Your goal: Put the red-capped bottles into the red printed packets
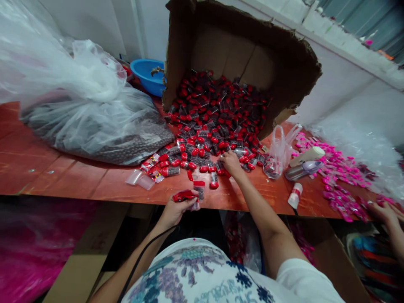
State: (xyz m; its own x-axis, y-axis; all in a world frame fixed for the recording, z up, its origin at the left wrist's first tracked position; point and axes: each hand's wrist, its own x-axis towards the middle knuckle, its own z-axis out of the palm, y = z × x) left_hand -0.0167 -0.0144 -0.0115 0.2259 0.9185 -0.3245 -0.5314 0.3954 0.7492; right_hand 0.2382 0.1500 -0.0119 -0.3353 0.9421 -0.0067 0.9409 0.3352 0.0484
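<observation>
My left hand (176,210) is closed near the table's front edge. Its fingers hold red glossy packets (184,195) together with a small clear container (199,192) that has a red flip cap, raised, and dark beads inside. My right hand (231,163) reaches to the front of a heap of small red-capped bottles (217,113) filled with dark beads. Its fingers are bent together among the bottles; what they grip, if anything, is hidden. One bottle (213,181) stands just in front of the heap, between my hands.
A torn cardboard box (240,46) lies on its side behind the heap. Left are a clear bag of dark beads (104,134), a blue basin (148,75) and small plastic bags (140,179). Right are a glue bottle (295,195), pink pieces (341,168) and another person's hand (383,210).
</observation>
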